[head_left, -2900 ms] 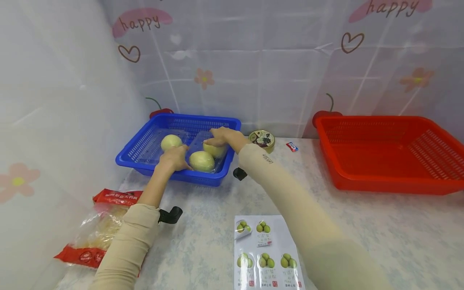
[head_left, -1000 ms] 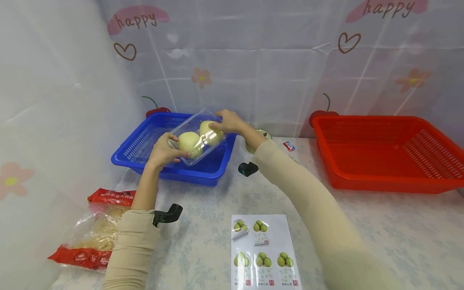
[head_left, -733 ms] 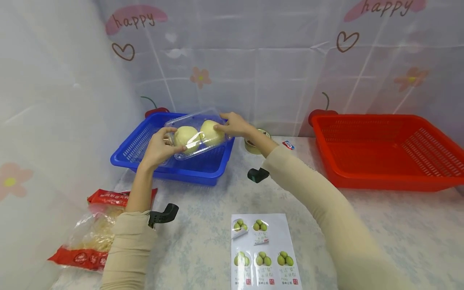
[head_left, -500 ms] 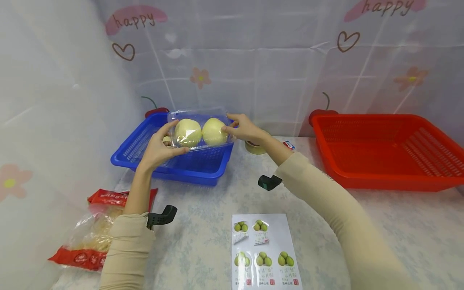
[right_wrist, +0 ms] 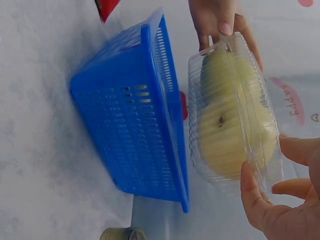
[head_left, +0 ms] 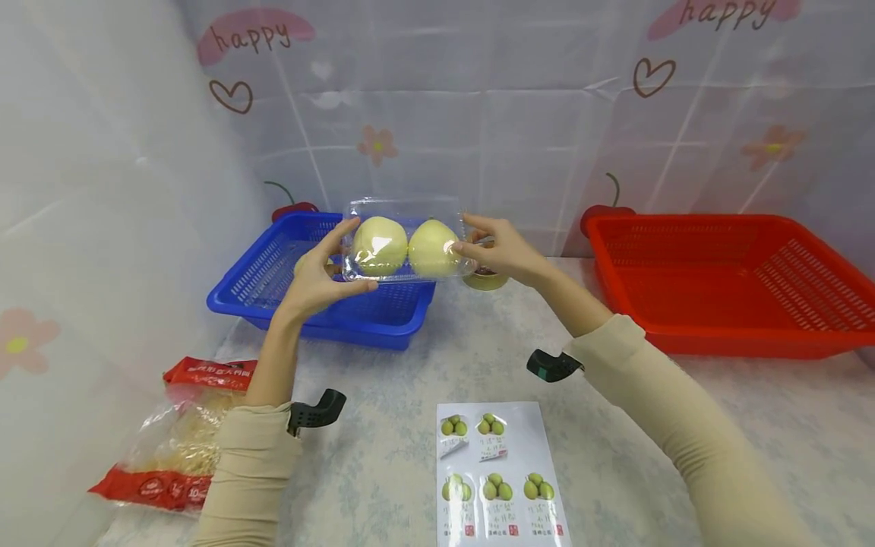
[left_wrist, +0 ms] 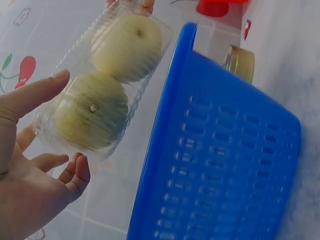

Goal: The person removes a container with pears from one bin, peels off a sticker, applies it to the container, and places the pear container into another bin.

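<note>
Both hands hold a clear plastic clamshell box (head_left: 410, 275) in the air, above the front right of the blue basket. Inside it lie two large pale yellow-green fruits (head_left: 380, 245), side by side and pear-like. My left hand (head_left: 314, 281) grips the box's left end, thumb at the bottom edge and fingers at the side. At the other end my right hand (head_left: 509, 251) pinches the box between thumb and fingers. The blue basket (head_left: 369, 334) stands on the table with another pale fruit (head_left: 301, 260) in it, partly hidden by my left hand.
An open red basket (head_left: 738, 342) stands at the right. A round gold tin (head_left: 487, 281) is partly behind my right hand. A sheet of fruit stickers (head_left: 529, 441) lies in front. At the left rests a red-and-clear bag of dry noodles (head_left: 184, 433).
My hands have lifted the box from the blue basket, levelled it from a tilt, and shifted it to the right. The baskets, sheet and noodle bag stay put.
</note>
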### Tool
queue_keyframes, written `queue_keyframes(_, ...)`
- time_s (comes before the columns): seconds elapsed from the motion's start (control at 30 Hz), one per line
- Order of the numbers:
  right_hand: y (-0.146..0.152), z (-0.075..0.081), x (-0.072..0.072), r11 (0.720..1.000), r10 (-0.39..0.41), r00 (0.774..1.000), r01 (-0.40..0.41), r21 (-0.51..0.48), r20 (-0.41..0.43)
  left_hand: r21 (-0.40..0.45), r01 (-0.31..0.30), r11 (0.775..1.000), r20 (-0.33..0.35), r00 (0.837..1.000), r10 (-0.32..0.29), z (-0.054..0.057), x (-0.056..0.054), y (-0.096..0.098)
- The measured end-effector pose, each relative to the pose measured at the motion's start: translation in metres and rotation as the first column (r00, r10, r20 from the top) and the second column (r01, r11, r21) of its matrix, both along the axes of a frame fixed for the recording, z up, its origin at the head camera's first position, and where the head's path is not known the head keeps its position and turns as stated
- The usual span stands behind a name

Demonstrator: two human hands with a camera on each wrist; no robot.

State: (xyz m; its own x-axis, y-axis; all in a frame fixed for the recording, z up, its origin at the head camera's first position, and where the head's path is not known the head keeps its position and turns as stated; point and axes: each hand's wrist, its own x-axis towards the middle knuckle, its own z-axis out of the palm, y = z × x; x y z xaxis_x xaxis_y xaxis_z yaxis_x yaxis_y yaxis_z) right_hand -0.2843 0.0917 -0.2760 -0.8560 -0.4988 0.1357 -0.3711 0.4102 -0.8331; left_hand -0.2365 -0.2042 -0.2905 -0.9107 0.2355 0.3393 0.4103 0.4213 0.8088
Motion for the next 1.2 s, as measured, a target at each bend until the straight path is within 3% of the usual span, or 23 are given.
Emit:
queue_keyframes(0.17,0.024,-0.004,0.012,0.999,-0.027,0.999,0.028,-0.032,0.024,0.048,0.078,0.996,0.007,0.997,-0.078,0.002,0.003,0.018)
queue_keyframes(0.63,0.079,-0.007,0.048,0.986,-0.163,0.986,0.163,0.021,0.013,0.114,0.141,0.983,-0.012,0.990,-0.141,-0.014,-0.004,0.069)
queue_keyframes(0.83,0.095,-0.008,0.061,0.977,-0.204,0.979,0.205,0.054,-0.022,0.148,0.105,0.983,-0.006,0.994,-0.105,-0.024,0.002,0.090)
queue_keyframes(1.2,0.114,-0.018,0.078,0.964,-0.262,0.963,0.264,0.029,-0.057,0.214,0.047,0.976,-0.025,0.999,-0.042,-0.037,0.024,0.125)
